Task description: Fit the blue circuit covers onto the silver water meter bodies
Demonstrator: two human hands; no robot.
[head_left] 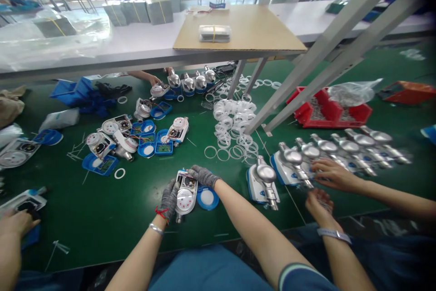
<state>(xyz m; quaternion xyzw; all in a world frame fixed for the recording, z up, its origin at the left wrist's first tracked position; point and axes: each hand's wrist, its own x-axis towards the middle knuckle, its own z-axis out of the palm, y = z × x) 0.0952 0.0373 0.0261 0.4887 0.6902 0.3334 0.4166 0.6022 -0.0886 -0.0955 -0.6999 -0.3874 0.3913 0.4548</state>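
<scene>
A white water meter (pixel 185 195) with a round dial lies on the green mat in front of me. My left hand (pixel 169 199), in a grey knit glove, grips its left side. My right hand (pixel 203 175), gloved too, curls over its top right corner. Right beside the meter, partly under my right wrist, lies a blue round cover (pixel 207 199) with a white inner face.
Several opened meters and blue covers (pixel 136 139) lie at the left, a heap of white rings (pixel 233 125) ahead. A co-worker's hands (pixel 329 182) at the right handle metal meter bodies (pixel 340 148). A red bin (pixel 330 108) and slanted table legs (pixel 306 73) stand beyond. Another person's hand (pixel 15 225) is at far left.
</scene>
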